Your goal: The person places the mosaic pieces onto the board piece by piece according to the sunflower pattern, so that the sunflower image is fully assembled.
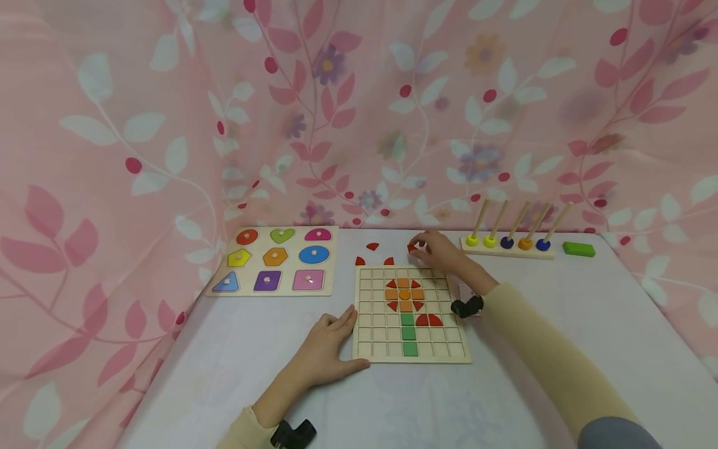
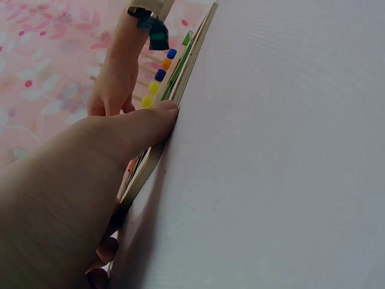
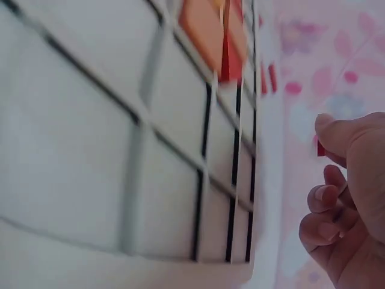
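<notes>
A wooden grid board [image 1: 384, 355] lies on the table. My left hand [image 1: 325, 352] rests against its left side, fingers extended along the edge and thumb [image 2: 144, 126] stretched to the near corner. Beyond the board's far edge, my right hand [image 1: 440, 252] pinches a small red piece [image 3: 320, 146] between thumb and fingertips. On the grid, orange squares [image 1: 403, 306] and red pieces surround an orange round piece [image 1: 404, 294]. Green squares [image 1: 409, 333] run below them, with two red quarter-circles [image 1: 434, 320] alongside. Loose red pieces [image 1: 372, 246] lie behind the board.
A shape puzzle with knobbed pieces [image 1: 294, 284] lies at the left. Back right stands a peg stand [image 1: 507, 251] with coloured beads, a green block [image 1: 579, 249] beside it. A pink floral curtain [image 1: 359, 125] hangs behind the white table [image 1: 421, 405].
</notes>
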`<state>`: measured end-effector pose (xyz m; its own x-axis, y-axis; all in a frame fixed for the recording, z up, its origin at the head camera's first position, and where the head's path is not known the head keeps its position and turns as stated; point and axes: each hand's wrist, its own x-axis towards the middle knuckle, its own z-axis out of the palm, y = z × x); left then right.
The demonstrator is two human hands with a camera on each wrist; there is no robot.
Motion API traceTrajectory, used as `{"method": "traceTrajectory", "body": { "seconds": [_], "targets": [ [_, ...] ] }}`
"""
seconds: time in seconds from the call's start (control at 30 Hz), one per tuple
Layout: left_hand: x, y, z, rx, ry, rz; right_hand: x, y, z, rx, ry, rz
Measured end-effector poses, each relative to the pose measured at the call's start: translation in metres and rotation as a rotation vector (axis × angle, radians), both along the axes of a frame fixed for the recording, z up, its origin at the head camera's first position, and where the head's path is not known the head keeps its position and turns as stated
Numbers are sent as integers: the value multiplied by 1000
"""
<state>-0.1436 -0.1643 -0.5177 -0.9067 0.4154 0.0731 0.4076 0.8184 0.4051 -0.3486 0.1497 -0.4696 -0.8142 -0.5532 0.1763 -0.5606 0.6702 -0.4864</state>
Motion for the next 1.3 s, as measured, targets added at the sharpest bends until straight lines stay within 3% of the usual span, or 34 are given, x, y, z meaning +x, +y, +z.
{"method": "traceTrajectory", "body": {
  "seconds": [0.33,0.47,0.57,0.7,0.9,1.3],
  "targets": [
    [1,2,5,-3,-22,13,117,2,0,-134,-161,8],
    [1,0,4,7,-34,14,151,8,-7,-169,-200,9],
    [1,0,3,5,-36,14,167,13,-13,-183,-204,1],
    [1,0,3,16,-36,10,175,19,-18,-183,-195,-50],
    [-2,0,3,16,-22,1,172,27,-18,-152,-195,-141],
    [0,1,2,0,-37,16,177,22,-18,-48,-115,2]
  ]
}}
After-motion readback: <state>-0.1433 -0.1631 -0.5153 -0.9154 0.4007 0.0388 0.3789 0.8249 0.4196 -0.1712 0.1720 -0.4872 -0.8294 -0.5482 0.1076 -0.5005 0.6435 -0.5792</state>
